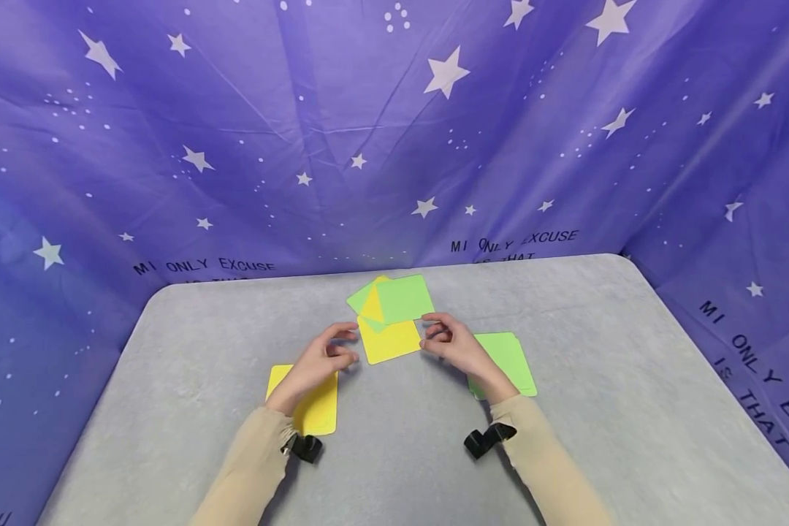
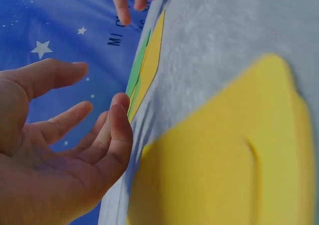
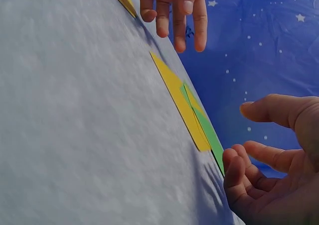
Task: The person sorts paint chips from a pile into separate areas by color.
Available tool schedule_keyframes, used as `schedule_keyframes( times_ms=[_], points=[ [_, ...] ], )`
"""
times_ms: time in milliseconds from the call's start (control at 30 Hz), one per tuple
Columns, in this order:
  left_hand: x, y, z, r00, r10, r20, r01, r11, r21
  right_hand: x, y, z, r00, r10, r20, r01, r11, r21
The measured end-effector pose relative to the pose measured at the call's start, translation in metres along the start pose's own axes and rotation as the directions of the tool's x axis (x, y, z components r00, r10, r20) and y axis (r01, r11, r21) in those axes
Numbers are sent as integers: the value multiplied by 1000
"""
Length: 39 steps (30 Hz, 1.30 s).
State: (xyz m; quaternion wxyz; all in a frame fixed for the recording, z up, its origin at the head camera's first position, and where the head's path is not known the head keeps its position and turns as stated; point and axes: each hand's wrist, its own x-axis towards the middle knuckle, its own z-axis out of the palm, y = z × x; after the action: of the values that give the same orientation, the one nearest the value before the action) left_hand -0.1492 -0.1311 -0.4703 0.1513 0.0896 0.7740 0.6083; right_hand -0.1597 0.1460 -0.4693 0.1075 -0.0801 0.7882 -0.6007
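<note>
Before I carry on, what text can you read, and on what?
"MI ONLY EXCUSE": starry curtain, back left; line below partly hidden by the table.
"MI ONLY EXCUSE", "IS THAT": curtain, back right; creased, second line partly hidden.
"MI ONLY EXC…", "IS THAT": curtain, right side; first line leaves the frame.
"E": curtain, lower left, cut off.
Yellow cards, green cards: nothing legible.

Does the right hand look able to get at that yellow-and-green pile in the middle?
Probably yes: the right hand looks empty and is close beside the yellow-and-green pile, with nothing visible standing between them.
</note>
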Motion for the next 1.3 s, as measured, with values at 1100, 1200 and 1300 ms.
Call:
schedule_keyframes(
  times_ms=[1100,1200,1300],
  points=[
    [64,19,36,996,-67,-56,54,978,-202,44,1,-14,996,45,-78,-42,998,37],
    [61,17,37,996,-62,-62,46,970,-240,41,2,-13,996,45,-81,-41,998,50],
    [57,15,37,995,-62,-75,41,964,-261,37,3,-12,996,39,-81,-34,998,60]
  ],
)
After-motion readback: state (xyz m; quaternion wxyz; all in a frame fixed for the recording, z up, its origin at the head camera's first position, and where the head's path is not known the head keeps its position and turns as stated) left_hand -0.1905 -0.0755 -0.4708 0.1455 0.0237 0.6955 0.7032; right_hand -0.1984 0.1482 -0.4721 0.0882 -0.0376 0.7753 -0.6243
